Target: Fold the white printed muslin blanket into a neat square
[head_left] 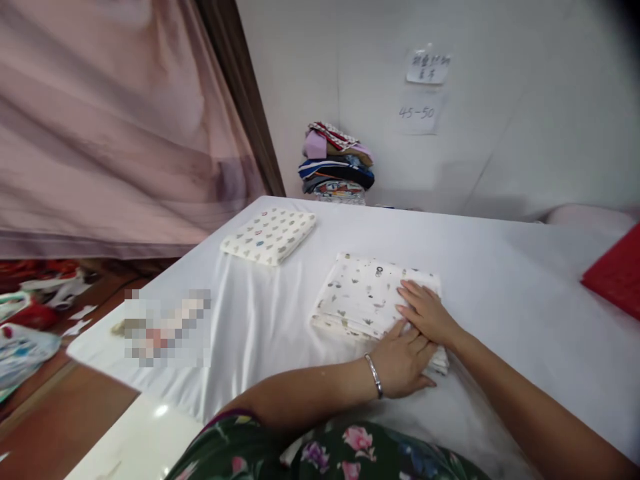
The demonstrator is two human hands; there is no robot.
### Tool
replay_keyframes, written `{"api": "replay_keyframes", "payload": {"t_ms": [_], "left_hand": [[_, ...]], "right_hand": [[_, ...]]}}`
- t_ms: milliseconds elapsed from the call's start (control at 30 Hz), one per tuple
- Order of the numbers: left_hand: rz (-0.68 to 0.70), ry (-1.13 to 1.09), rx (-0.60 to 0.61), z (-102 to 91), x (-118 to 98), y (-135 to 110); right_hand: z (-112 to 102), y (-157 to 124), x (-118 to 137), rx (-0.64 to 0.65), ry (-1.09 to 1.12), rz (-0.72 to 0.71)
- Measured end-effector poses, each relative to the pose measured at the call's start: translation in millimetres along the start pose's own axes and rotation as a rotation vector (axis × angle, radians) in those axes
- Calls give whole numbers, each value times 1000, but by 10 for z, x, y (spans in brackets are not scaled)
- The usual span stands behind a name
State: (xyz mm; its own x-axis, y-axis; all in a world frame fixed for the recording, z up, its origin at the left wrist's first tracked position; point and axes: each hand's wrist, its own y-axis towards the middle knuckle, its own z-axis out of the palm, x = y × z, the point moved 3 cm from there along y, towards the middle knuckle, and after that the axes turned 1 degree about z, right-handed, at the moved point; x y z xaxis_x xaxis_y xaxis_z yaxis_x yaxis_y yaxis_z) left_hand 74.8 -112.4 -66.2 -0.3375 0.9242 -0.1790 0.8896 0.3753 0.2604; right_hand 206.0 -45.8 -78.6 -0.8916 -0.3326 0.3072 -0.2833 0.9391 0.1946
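A folded white cloth with small printed figures (357, 293) lies on the white-covered table (500, 280) in front of me. My right hand (425, 312) rests flat on its near right part, fingers stretched out and together. My left hand (403, 360), with a silver bangle at the wrist, lies just below it at the cloth's near edge, fingers extended and tucked partly under the right hand. Neither hand grips anything. A second folded printed cloth (270, 235) sits farther away at the table's left.
A stack of folded coloured fabrics (336, 163) stands against the white wall at the table's far edge. Two paper notes (427, 67) hang on the wall. A red item (617, 273) lies at the right edge. A pink curtain (110, 120) hangs at left; clutter covers the floor.
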Motion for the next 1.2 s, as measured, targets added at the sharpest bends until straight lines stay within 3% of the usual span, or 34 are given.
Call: {"api": "replay_keyframes", "payload": {"t_ms": [233,433,600,800,1000,1100,1200], "left_hand": [[14,-44,-44,-180,81,-531],[-380,-35,-222,-450,626,-1120],[-641,16,-369,-592,1002,-1452],[-644,-98,-434,-673,1025,-1366],[-535,-54,-133,-677,1075,-1150],[-581,-78,-54,-665,1165,-1094],[-667,-148,-24,-669,1250,-1053]], "right_hand": [[66,-249,22,110,-27,39],[68,-713,310,75,-41,-89],[52,-853,378,-25,-10,-154],[-90,-729,500,-83,110,-23],[-92,-445,633,74,91,-7],[-43,-373,627,129,90,5],[-41,-378,625,106,104,20]]}}
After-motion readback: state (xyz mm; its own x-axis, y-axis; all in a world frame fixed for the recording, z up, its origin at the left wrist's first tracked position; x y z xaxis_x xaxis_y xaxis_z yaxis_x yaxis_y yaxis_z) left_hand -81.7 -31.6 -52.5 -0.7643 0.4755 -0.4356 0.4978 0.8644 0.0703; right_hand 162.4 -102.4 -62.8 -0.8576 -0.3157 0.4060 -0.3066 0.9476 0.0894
